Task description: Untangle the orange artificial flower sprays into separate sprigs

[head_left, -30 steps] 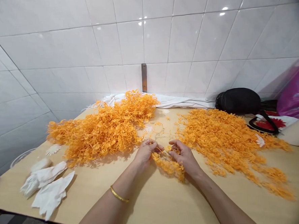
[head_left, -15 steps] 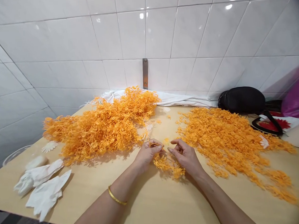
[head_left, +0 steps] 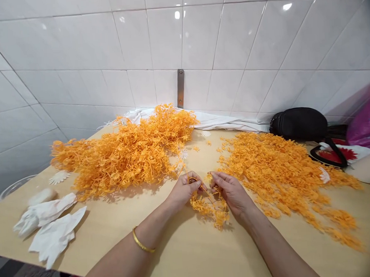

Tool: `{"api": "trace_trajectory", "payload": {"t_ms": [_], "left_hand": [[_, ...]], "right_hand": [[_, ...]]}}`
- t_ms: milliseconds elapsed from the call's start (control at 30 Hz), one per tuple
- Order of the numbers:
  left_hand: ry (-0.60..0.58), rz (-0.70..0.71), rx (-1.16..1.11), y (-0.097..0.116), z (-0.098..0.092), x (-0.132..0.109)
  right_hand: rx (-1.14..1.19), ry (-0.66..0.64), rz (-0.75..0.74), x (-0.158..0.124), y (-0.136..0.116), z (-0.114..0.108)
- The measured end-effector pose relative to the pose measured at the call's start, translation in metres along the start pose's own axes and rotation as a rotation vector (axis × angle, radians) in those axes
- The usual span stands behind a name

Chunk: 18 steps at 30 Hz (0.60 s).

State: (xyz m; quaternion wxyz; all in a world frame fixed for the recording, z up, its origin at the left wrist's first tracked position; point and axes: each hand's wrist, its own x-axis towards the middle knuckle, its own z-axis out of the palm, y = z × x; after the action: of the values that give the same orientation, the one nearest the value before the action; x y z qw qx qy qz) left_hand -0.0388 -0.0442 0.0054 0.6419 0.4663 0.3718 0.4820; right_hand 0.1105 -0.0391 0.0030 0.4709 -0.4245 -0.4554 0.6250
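Between my two hands lies a small tuft of orange plastic flower sprigs (head_left: 209, 208) on the table. My left hand (head_left: 189, 188) is closed, pinching a thin orange stem of it. Opposite, my right hand (head_left: 230, 190) has thumb and forefinger pressed together on a small orange floret at the tuft's upper right. A tall, tangled heap of orange sprigs (head_left: 126, 154) stands left of my left hand. Right of my right hand spreads a flatter pile of orange florets (head_left: 277, 166). The tips of my curled fingers are partly hidden.
Crumpled white tissues (head_left: 54, 234) lie at the table's left edge. A black case (head_left: 298, 124), a purple bag (head_left: 367, 115) and a black strap (head_left: 333, 152) sit at the right. White cloth (head_left: 224, 121) runs along the tiled wall (head_left: 229, 35). White petal pieces (head_left: 59, 176) are scattered about.
My right hand has closed its thumb and forefinger on a floret, having been apart from the tuft. My left hand keeps its pinch. The view has shifted slightly.
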Motion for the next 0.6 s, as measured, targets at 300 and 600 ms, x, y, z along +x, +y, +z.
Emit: {"api": "trace_trajectory", "payload": {"t_ms": [300,600], "left_hand": [[-0.009,-0.109,0.041,0.002,0.005,-0.003],[-0.023,-0.11,0.171,0.002,0.013,0.0]], "right_hand": [[-0.134,0.008,-0.126,0.0,0.007,0.01],[-0.542,0.276,-0.414,0.002,0.01,0.012]]}}
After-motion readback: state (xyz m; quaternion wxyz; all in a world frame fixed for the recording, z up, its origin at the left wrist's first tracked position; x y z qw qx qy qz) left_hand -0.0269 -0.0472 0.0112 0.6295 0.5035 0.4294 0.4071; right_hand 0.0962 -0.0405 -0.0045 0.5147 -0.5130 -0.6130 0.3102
